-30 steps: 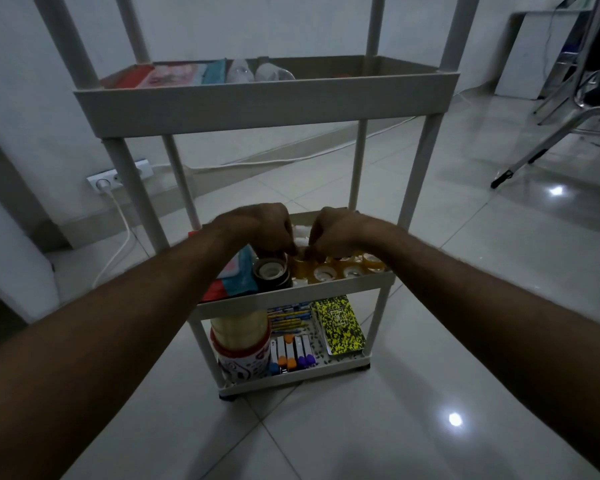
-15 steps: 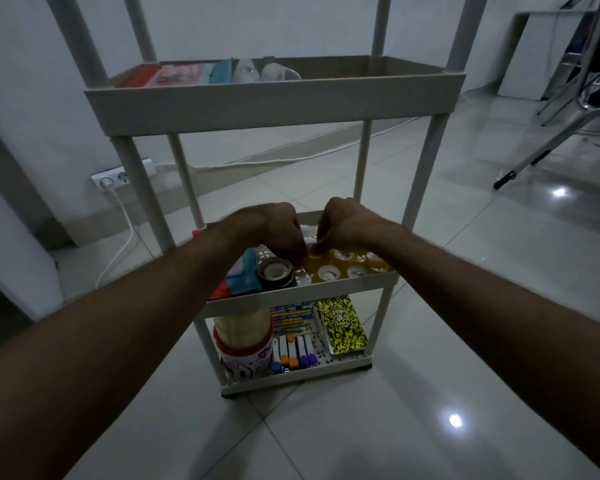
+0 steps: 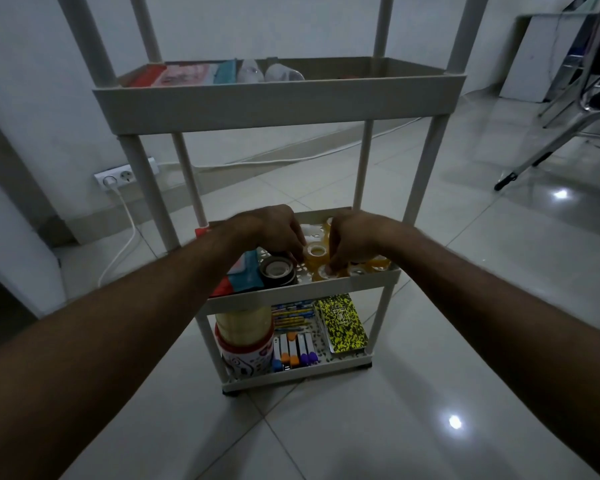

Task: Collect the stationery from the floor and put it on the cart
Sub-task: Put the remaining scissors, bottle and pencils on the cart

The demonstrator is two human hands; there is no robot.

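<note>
Both hands reach inside the cart's (image 3: 278, 102) walled middle shelf: left hand (image 3: 274, 230) and right hand (image 3: 352, 239) pinch amber tape rolls (image 3: 316, 251); bare floor (image 3: 378, 427) lies near.

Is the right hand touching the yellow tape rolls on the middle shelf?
Touching. The head view shows the right hand with its fingertips pressed onto a front yellow tape roll on the middle shelf.

The cart (image 3: 281, 102) posts run off the top edge. Both hands hide part of the middle shelf's tape rolls (image 3: 316, 251). Whether either grip holds a roll is unclear.
</note>
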